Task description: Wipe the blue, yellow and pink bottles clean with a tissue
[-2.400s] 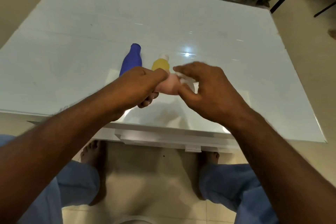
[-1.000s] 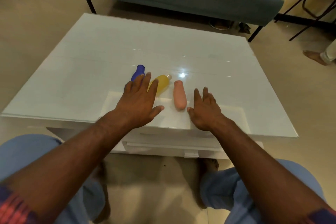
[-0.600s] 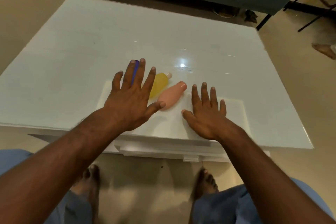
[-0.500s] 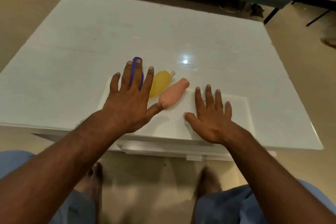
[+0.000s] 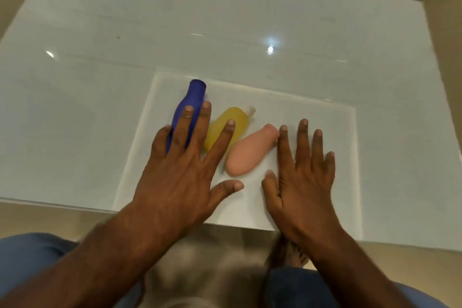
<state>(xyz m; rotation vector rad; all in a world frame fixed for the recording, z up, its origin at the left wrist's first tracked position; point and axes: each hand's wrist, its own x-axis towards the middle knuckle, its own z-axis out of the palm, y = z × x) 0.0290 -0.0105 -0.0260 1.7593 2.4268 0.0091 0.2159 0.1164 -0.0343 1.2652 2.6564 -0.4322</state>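
Both palms are spread flat with the fingers wide, gripping nothing. The left hand lies across the blue bottle and reaches over the yellow bottle, while the right hand rests on the white sheet just beside the pink bottle, one fingertip close to its cap. All three bottles lie on their sides in a row on that sheet, caps pointing away from the person, blue on the person's left, pink on the right, yellow between them and touching or nearly touching both neighbours.

No crumpled tissue shows in either hand (whether the sheet under the bottles is itself the tissue, I cannot tell). From how neatly the three are laid out and how idle the hands are, I'd judge the wiping is finished or paused; nothing on the bottles tells me clean from dirty.

The glossy white table throws back a ceiling light, its near edge sits over the person's blue-clad knees, and beige floor runs past the far right corner, where a dark furniture leg slants
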